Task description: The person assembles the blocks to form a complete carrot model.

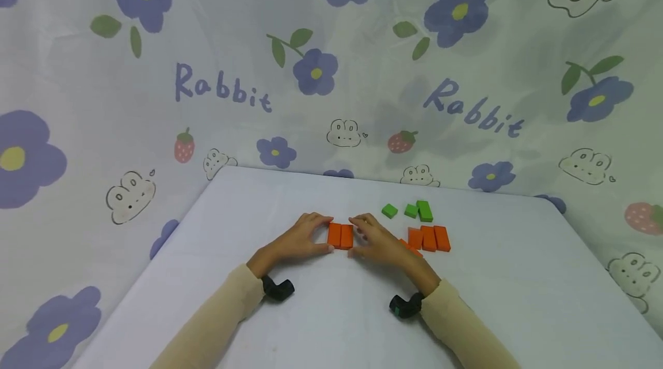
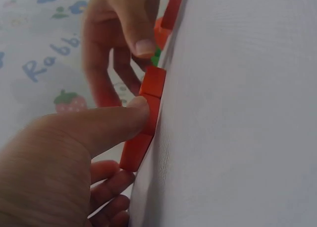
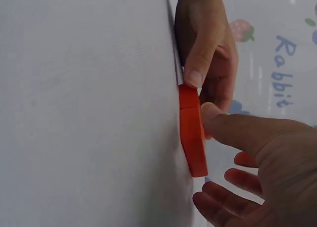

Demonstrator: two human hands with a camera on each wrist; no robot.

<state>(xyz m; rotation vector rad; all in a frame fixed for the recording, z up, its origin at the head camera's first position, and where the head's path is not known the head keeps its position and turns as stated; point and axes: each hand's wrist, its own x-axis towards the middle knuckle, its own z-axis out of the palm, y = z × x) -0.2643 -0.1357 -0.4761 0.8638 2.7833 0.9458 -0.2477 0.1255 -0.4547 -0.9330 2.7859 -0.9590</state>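
Observation:
Two orange rectangular blocks (image 1: 340,236) lie side by side, long edges together, on the white tabletop. My left hand (image 1: 304,236) pinches the left block, thumb at its near end and fingertips at its far end. In the left wrist view, the left thumb (image 2: 131,115) rests against the orange block (image 2: 133,152). On the other side, my right hand (image 1: 378,240) is spread around the right block, thumb and fingers apart. The right wrist view shows the right fingers (image 3: 223,199) loose and away from the orange block (image 3: 193,138).
To the right stand several more orange blocks (image 1: 428,238), one partly hidden by the right hand. Behind them lie three green blocks, one of them longer (image 1: 425,211). A patterned cloth (image 1: 362,87) hangs behind the white table (image 1: 342,323).

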